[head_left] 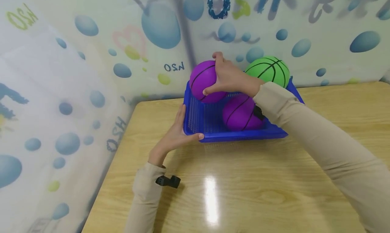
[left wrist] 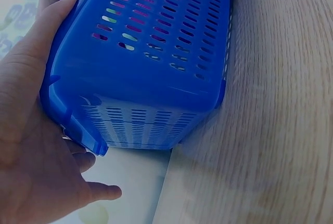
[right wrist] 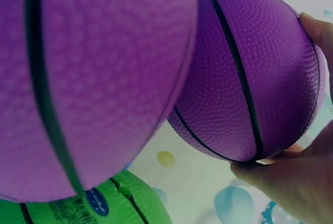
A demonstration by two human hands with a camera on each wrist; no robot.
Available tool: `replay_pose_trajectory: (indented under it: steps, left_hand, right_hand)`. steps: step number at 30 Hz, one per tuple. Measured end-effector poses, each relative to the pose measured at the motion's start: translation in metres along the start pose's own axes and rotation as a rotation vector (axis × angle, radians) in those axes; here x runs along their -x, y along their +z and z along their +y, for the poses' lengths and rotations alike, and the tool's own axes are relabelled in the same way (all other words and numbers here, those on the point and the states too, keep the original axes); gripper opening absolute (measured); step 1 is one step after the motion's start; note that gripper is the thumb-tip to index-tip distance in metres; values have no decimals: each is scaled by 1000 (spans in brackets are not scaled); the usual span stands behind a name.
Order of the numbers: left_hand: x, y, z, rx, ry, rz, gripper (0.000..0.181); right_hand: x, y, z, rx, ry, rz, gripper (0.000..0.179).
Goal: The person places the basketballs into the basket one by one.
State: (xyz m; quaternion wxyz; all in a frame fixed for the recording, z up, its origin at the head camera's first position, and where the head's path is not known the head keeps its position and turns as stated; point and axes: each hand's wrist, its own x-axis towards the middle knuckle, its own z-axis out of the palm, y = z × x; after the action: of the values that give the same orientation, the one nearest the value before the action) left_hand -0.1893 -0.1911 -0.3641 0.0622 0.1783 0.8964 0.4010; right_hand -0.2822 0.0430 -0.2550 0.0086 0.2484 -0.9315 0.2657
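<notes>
My right hand (head_left: 231, 78) grips a purple mini basketball (head_left: 201, 80) at the back left corner of a blue plastic basket (head_left: 243, 136). In the right wrist view, the thumb and fingers hold that ball's far side. My left hand (head_left: 173, 135) holds the basket's front left corner, its thumb on the front rim and its fingers along the left side. A second purple basketball (head_left: 239, 113) sits in the basket below my right forearm, filling much of the right wrist view. Behind the right wrist is a green basketball (head_left: 269, 69) at the back right, partly hidden by the sleeve.
The basket has slotted walls and stands on a light wooden table (head_left: 243, 189), near its back edge. Close behind and to the left hangs a white sheet (head_left: 100, 57) printed with blue bubbles and letters. Black wrist cameras (head_left: 168, 181) are strapped over the sleeves.
</notes>
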Motion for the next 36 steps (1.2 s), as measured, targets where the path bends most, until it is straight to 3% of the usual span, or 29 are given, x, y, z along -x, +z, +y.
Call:
replay_pose_trajectory:
  steps: [8,15,25,30,36]
  left_hand:
    - [3,1,1,0,-7,3,121]
    - [9,2,2,15,-4,5,121]
    - [10,3,4,18,-5,8,122]
    - [10,1,3,11,-8,11,121]
    - [13,1,2,23,-7,8,122]
  right_hand:
    - [-15,13,4,95,-25,-90,102]
    - [-18,22,0,165,2,-207,101]
    - [-14,21,-6,246,11,-443,100]
    - [-10,9,-4,204,-36,-418,92]
    - [9,-16,-2,168,-20,-410,89]
